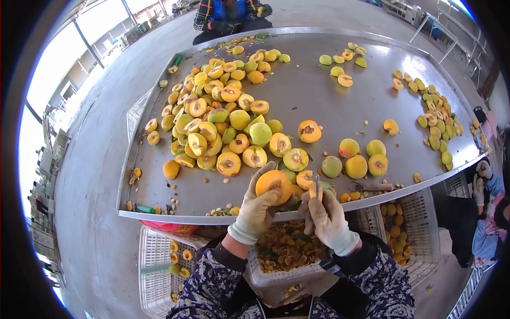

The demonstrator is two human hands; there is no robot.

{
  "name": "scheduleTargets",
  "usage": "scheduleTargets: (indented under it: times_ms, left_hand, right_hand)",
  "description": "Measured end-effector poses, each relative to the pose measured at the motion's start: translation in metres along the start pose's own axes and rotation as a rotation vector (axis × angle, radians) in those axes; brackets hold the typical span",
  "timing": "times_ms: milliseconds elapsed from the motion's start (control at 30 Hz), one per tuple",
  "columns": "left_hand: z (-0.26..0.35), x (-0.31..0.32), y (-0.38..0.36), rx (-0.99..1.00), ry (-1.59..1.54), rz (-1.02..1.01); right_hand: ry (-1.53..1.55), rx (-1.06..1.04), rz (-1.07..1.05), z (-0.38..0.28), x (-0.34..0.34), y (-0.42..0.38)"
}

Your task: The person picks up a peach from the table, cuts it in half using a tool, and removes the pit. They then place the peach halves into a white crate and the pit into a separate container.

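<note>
My left hand (260,204), in a pale work glove, grips a halved yellow peach (274,187) with its cut face turned up. Close beside it on the right, my gloved right hand (325,212) is closed round a small knife (316,183), its blade pointing up and away from me. Both hands are over the near edge of the metal table (297,48). Just beyond them lie more cut fruit, among them a greenish half (296,159) and an orange half (305,179). A large heap of halves (212,117) spreads to the left.
Below the table edge stand white crates: one with scraps (289,247), one at left (154,266), one at right with fruit (396,228). Another tool (374,187) lies near the edge. One person (231,16) sits opposite; another person (489,212) is at far right.
</note>
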State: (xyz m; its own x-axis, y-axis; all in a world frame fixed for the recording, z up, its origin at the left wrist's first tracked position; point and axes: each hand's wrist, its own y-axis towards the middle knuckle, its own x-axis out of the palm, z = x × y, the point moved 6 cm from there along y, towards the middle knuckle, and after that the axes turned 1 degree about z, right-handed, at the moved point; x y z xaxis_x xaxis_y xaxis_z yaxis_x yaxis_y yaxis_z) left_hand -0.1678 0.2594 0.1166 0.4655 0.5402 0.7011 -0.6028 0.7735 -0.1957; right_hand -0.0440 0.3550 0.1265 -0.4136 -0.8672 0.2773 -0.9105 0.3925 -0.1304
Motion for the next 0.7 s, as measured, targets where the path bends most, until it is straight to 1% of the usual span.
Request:
scheduleTargets:
  times_ms: [33, 100, 167, 200, 233, 267, 300, 367, 400, 433, 467, 500, 533, 567, 600, 633, 667, 700]
  left_hand:
    - [-0.001, -0.006, 0.003, 0.005, -0.006, 0.002]
    - [-0.008, -0.016, 0.009, 0.058, -0.052, -0.017]
    - [-0.011, -0.012, 0.009, 0.037, -0.061, -0.047]
    - [-0.01, -0.009, 0.007, 0.101, 0.019, -0.051]
    - [-0.007, -0.007, 0.006, 0.174, 0.103, -0.055]
    - [-0.006, -0.007, 0.006, 0.205, 0.192, -0.053]
    - [-0.006, -0.004, 0.004, 0.213, 0.17, -0.047]
    - [-0.009, -0.005, 0.003, 0.21, 0.158, -0.001]
    - [-0.011, -0.005, 0.004, 0.208, 0.156, -0.007]
    - [-0.012, -0.004, 0.003, 0.245, 0.205, -0.01]
    - [-0.012, -0.003, 0.002, 0.279, 0.255, -0.014]
    - [-0.013, -0.003, 0.001, 0.271, 0.254, -0.016]
    - [-0.01, -0.003, 0.0, 0.294, 0.345, -0.036]
    - [-0.006, -0.001, 0.0, 0.322, 0.435, -0.06]
    - [-0.002, 0.001, 0.001, 0.239, 0.361, -0.091]
    - [0.003, -0.003, 0.004, 0.236, 0.362, -0.093]
    - [0.0, -0.009, 0.009, 0.101, 0.327, -0.117]
    - [-0.003, -0.015, 0.01, -0.037, 0.291, -0.134]
  right_hand:
    - [-0.173, -0.06, -0.021, -0.001, 0.003, -0.001]
    - [-0.265, -0.12, -0.086, 0.016, 0.016, 0.001]
    - [-0.259, -0.083, -0.069, 0.021, 0.016, 0.008]
    - [-0.25, -0.085, -0.061, 0.016, 0.017, 0.01]
    - [-0.166, 0.022, -0.054, 0.011, 0.018, 0.012]
    - [-0.079, 0.134, -0.051, 0.012, 0.021, 0.012]
    - [-0.07, 0.137, -0.056, 0.015, 0.024, 0.014]
    - [-0.149, 0.082, 0.019, 0.02, 0.019, 0.018]
    - [-0.387, -0.235, 0.03, 0.012, 0.02, 0.021]
    - [-0.39, -0.232, 0.036, 0.014, 0.019, 0.022]
    - [-0.463, -0.286, 0.028, 0.011, 0.019, 0.022]
    - [-0.534, -0.337, 0.021, 0.008, 0.02, 0.022]
    - [-0.52, -0.357, 0.003, -0.008, 0.025, 0.022]
    - [-0.52, -0.354, 0.009, -0.008, 0.022, 0.021]
    - [-0.571, -0.318, -0.048, -0.004, 0.021, 0.021]
    - [-0.617, -0.283, -0.103, 0.003, 0.021, 0.021]
    - [-0.636, -0.343, -0.082, 0.005, 0.023, 0.021]
    - [-0.631, -0.337, -0.082, 0.002, 0.022, 0.018]
